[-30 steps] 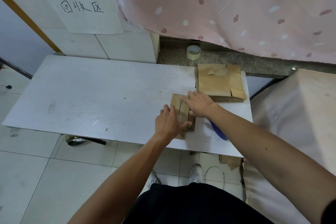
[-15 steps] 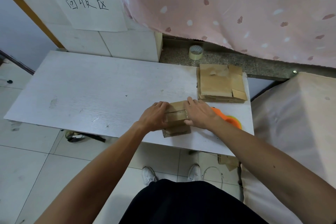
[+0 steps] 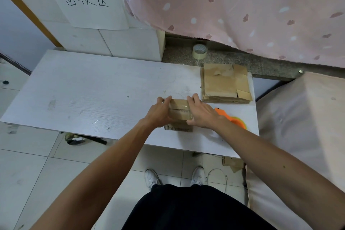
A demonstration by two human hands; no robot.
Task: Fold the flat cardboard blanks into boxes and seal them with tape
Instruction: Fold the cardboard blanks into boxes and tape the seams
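Between the two hands, near the front edge of the tabletop (image 3: 93, 89), stands a small cardboard box (image 3: 179, 111), its top flaps closed and a glossy strip of clear tape visible across the seam. Left hand (image 3: 159, 113) cups the box's left side, fingers curled over the far top corner; right hand (image 3: 202, 113) presses flat against the right side, fingers extended toward the far edge. Both hands thus clasp the box, neither closed into a fist. Just behind the right hand lies an orange tape dispenser (image 3: 231, 120), partly hidden by the wrist. Beyond the right hand's fingertips, close but apart, sits the stack of flat blanks (image 3: 222, 84); a spare tape roll (image 3: 199, 51) rests on the stone ledge farther back.

The step in hand appears to be smoothing the tape ends down the side walls. To do this well, press evenly from both sides so the box stays square, rub from the seam outward to drive out bubbles, and keep the flaps meeting flush while the tape takes hold.
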